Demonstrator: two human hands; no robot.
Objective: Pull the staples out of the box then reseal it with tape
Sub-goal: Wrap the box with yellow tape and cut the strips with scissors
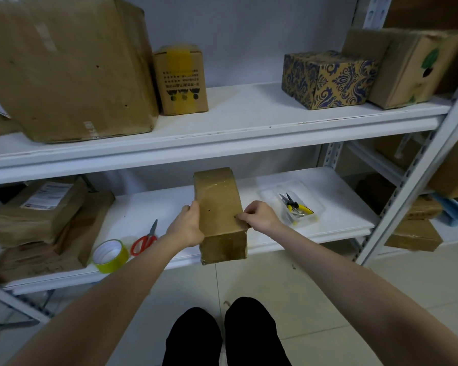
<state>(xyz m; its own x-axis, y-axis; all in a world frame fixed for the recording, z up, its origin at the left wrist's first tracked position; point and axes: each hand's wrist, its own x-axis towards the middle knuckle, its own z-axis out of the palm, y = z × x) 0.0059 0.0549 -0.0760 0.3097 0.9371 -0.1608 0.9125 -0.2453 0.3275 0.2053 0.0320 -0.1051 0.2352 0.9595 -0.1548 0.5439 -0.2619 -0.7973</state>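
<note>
A small brown cardboard box (218, 204) covered in glossy tape lies lengthwise on the lower white shelf (328, 180), its near end jutting past the shelf's front edge. My left hand (187, 225) grips the box's left side. My right hand (258, 215) has its fingers curled at the box's right top edge, pinching something there by a small dark hole; what it pinches is too small to tell. A yellow-green roll of tape (110, 256) and red-handled scissors (144, 240) lie on the shelf to the left. Yellow-handled pliers (295, 206) sit in a clear tray (292, 204) to the right.
Brown parcels (37, 220) are stacked at the lower shelf's left end. The upper shelf (249, 120) carries a big cardboard box (64, 67), a small printed box (180, 77), a blue-patterned box (328, 77) and another carton (413, 67). A metal upright (407, 196) stands at right. My legs are below on the tiled floor.
</note>
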